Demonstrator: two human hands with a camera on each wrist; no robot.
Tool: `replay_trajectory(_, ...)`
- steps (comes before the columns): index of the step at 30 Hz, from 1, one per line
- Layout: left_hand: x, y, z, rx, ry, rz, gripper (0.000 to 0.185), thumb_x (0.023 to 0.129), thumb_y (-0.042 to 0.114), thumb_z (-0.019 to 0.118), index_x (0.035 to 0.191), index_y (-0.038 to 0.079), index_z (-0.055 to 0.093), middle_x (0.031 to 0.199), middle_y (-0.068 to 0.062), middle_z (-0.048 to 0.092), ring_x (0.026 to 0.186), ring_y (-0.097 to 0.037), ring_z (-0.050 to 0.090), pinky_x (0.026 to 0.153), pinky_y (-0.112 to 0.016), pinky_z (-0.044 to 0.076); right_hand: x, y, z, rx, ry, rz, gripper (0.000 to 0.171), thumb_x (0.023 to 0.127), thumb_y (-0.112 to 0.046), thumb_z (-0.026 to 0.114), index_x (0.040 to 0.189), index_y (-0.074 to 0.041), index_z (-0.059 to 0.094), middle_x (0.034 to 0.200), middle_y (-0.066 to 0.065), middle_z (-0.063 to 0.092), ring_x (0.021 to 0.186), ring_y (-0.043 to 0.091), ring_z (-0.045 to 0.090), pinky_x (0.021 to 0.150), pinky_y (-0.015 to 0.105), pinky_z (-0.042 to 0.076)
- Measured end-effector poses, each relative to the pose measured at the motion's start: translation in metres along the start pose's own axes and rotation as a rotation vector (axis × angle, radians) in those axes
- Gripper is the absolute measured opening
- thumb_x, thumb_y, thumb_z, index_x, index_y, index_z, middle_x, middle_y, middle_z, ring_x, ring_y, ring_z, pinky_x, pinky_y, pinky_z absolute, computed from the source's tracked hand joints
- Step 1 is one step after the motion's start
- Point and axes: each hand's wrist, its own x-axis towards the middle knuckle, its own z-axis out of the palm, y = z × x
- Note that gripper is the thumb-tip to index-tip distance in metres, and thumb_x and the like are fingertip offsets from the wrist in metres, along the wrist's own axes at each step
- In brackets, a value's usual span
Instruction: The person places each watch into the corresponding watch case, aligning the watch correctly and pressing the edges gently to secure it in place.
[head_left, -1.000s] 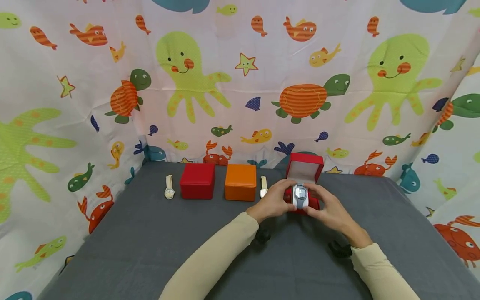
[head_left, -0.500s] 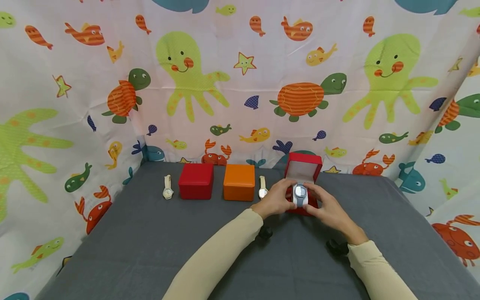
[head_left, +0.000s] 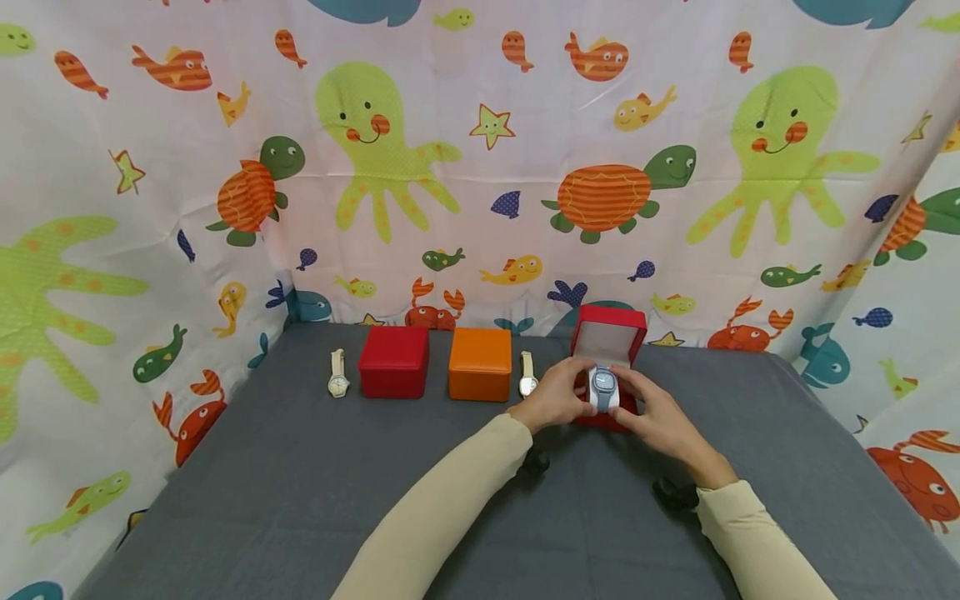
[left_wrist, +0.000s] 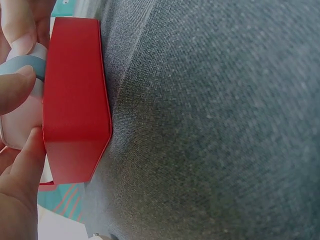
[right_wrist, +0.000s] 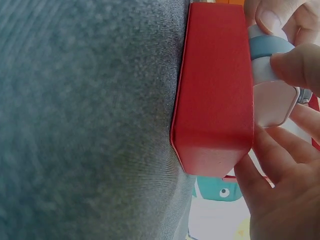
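Note:
A wristwatch [head_left: 603,381] with a grey-blue strap is wrapped round a whitish cushion [right_wrist: 272,102], just above the base of an open red watch box [left_wrist: 75,85]. My left hand [head_left: 553,396] grips the cushion from its left side. From the right, my right hand [head_left: 662,421] holds it too, the thumb on the strap. In both wrist views the thumbs press near the strap, while other fingers reach along the cushion and the box's edge. The front wall of the box hides the cushion's lower end. Behind the hands, the box's lid [head_left: 611,316] stands raised.
Left of the open box lies a watch with a cream strap [head_left: 527,377]. Farther left stand an orange box [head_left: 480,365] and a closed red box [head_left: 393,362], then another cream-strapped watch [head_left: 337,375]. A patterned curtain [head_left: 480,192] closes off the grey table's [head_left: 300,500] back.
The watch and its cushion have tilted slightly between the fingers and sit a touch higher. My left wrist has shifted a little to the right. The box stays where it was.

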Motion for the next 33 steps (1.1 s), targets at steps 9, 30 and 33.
replay_trajectory(9,0.008,0.0,0.004,0.023,-0.007,-0.002,0.069,0.073,0.002,0.081,0.135,0.007,0.051,0.132,-0.006,0.051,0.111,-0.017,0.058,0.083,-0.016,0.05,0.001,0.004,-0.003,-0.02,0.007,-0.007,0.061,0.088,-0.007,0.067,0.142,-0.001,0.039,0.135,0.024,0.049,0.118,0.04,0.05,0.097,0.059,0.04)
replay_trajectory(30,0.014,0.001,0.001,0.106,-0.003,-0.079,0.056,0.077,0.013,0.081,0.128,0.009,0.06,0.126,-0.003,0.057,0.11,-0.015,0.055,0.091,-0.017,0.045,0.004,0.005,-0.007,-0.103,-0.029,0.099,0.057,0.089,-0.017,0.067,0.139,-0.002,0.044,0.133,0.022,0.049,0.116,0.038,0.047,0.097,0.061,0.038)
replay_trajectory(33,0.015,0.001,0.001,0.126,-0.009,-0.092,0.053,0.078,0.015,0.08,0.127,0.01,0.061,0.124,-0.002,0.058,0.108,-0.014,0.056,0.091,-0.018,0.045,0.004,0.004,-0.008,-0.114,-0.041,0.122,0.055,0.09,-0.019,0.066,0.138,-0.003,0.045,0.133,0.023,0.049,0.116,0.038,0.047,0.096,0.061,0.039)
